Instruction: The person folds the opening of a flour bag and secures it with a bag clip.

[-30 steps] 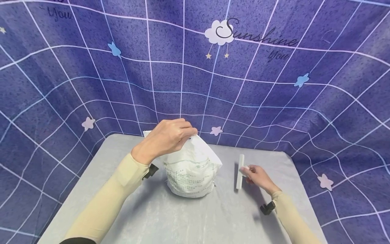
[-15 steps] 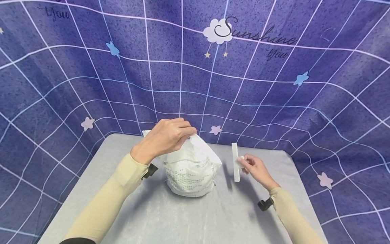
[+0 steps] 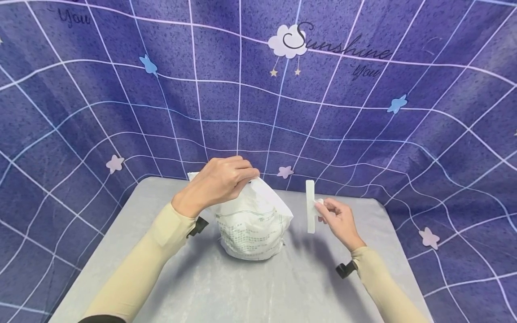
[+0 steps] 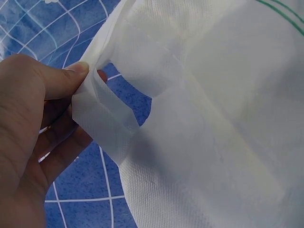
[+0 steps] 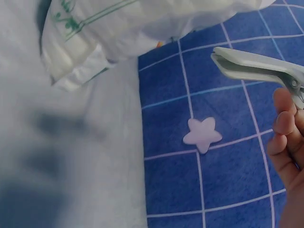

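Note:
A white woven bag (image 3: 250, 233) with green print stands upright on the table, its lower part bulging. My left hand (image 3: 220, 181) pinches the bag's top edge between thumb and fingers. In the left wrist view, that grip is beside a cut-out hole in the white bag (image 4: 199, 118). To the right of the bag and apart from it, my right hand (image 3: 338, 220) holds a long white bag clip (image 3: 310, 206) by its handle, above the table. The right wrist view shows the clip's long bars (image 5: 251, 65) and a metal spring near the fingers.
The grey-covered table (image 3: 226, 296) ends at the back and sides against a blue gridded curtain (image 3: 226, 98) with stars. Both wrists carry small black cameras, one below the left hand and one below the right.
My right hand has raised the bag clip and brought it a little further back and left, toward the bag. The left hand keeps its grip on the bag, nearly still.

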Motion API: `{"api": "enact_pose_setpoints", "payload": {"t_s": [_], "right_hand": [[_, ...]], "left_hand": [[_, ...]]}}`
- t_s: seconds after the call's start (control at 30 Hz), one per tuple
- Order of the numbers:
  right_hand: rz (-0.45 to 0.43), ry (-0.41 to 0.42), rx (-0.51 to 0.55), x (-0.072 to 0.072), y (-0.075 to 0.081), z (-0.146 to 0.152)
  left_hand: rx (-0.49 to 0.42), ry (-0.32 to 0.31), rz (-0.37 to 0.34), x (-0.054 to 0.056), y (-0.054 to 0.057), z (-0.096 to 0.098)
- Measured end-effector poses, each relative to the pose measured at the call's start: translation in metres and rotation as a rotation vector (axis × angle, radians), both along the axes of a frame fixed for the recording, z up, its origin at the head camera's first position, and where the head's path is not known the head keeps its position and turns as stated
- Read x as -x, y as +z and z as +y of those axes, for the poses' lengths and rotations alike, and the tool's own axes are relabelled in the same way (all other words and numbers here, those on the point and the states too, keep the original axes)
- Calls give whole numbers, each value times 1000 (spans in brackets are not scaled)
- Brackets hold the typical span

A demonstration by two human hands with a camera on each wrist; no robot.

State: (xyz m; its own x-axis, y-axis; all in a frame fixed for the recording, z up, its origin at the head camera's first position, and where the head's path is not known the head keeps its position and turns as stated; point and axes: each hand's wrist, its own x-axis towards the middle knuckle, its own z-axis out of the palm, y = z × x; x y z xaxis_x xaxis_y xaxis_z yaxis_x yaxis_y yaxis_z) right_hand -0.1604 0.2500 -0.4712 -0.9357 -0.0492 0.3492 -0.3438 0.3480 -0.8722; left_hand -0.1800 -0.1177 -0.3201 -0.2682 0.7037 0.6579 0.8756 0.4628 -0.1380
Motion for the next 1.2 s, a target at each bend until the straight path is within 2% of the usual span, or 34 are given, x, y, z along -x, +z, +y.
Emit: {"api": "enact_pose_setpoints", "payload": {"t_s": [0.23, 0.37, 0.5, 0.77, 1.07, 1.2], "right_hand": [[102, -3, 34, -16, 34, -21], [166, 7, 48, -21, 44, -28], [239, 20, 78, -19, 51, -32], [398, 17, 27, 3, 46, -34], [511, 29, 122, 13, 48, -48], [533, 41, 126, 17, 51, -54]], "left_hand": [[-8, -1, 2, 1, 0, 0], [-5, -7, -3, 1, 0, -1], [-4, -13, 0, 1, -1, 0], [-10, -25, 2, 1, 0, 0], [-8, -30, 0, -1, 0, 1], [-10, -34, 3, 0, 1, 1]]}}
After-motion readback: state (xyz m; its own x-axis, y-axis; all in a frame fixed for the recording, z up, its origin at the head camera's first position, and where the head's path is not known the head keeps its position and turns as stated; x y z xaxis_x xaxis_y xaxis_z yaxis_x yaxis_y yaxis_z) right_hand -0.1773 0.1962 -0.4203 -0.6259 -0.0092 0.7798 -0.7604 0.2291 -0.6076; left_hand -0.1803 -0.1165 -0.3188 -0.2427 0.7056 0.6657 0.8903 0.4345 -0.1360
